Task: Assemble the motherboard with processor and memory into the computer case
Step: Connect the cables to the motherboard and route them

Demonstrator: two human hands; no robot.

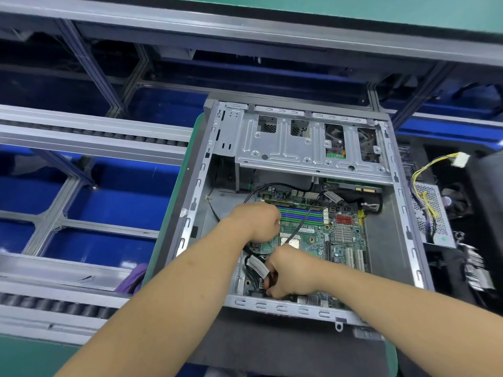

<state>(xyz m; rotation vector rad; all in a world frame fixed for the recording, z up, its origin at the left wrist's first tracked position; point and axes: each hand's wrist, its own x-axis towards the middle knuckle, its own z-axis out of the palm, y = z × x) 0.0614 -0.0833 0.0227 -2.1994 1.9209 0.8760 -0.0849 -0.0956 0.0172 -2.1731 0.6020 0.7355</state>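
Note:
An open grey computer case (190,208) lies on its side on a dark mat. The green motherboard (345,240) sits inside it, with blue and green memory slots (299,214) and the silver processor (292,242) near the middle. My left hand (258,221) is curled over the board's left part, beside the memory slots; what its fingers hold is hidden. My right hand (285,276) pinches a black cable (255,270) with a white label at the board's near left corner. Another black cable (304,221) runs across the memory slots.
A metal drive cage (299,142) spans the far half of the case. To the right lie a power supply (432,213) with yellow and black wires (424,170) and a white plug. Blue bins (119,197) and aluminium roller rails (89,137) fill the left side.

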